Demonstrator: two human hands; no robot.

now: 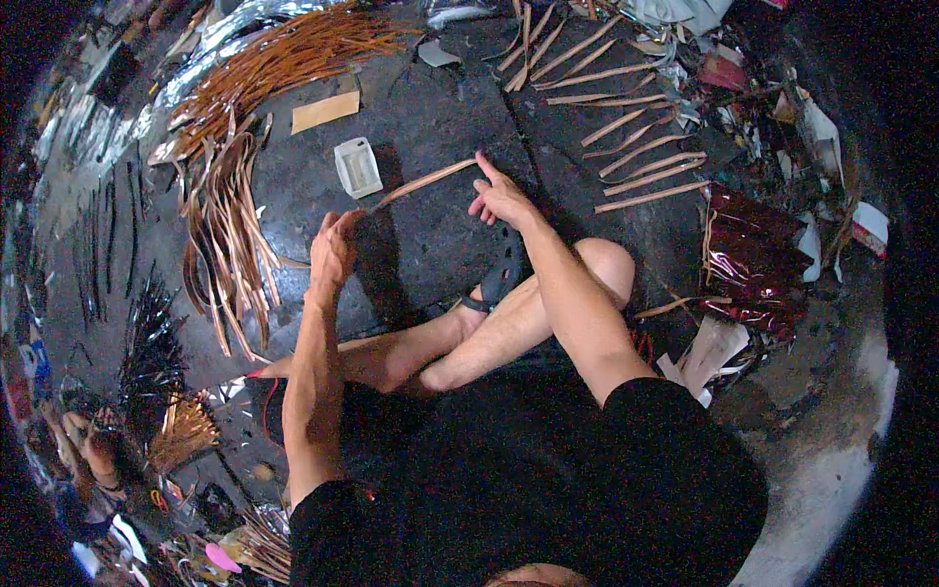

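My left hand (333, 250) is closed on the left end of a narrow tan strip (428, 180), which looks like folded leather or coated material. The strip runs straight, slanting up to the right. Its far end meets the tip of my right hand's (503, 198) outstretched index finger. The other right fingers stand apart from the strip, partly curled. A small white plastic tray (358, 168) lies just beyond my left hand. Left of that hand is a loose bundle of long tan and brown strips (227, 235). Similar short strips (641, 157) lie in a spread row at the right.
I sit cross-legged on a dark mat (430, 108). A tan rectangular piece (326, 112) and a heap of orange-brown strips (284, 59) lie at the back. Dark red glossy sheets (753, 249) are at the right. Black strands (152, 342) lie at the left.
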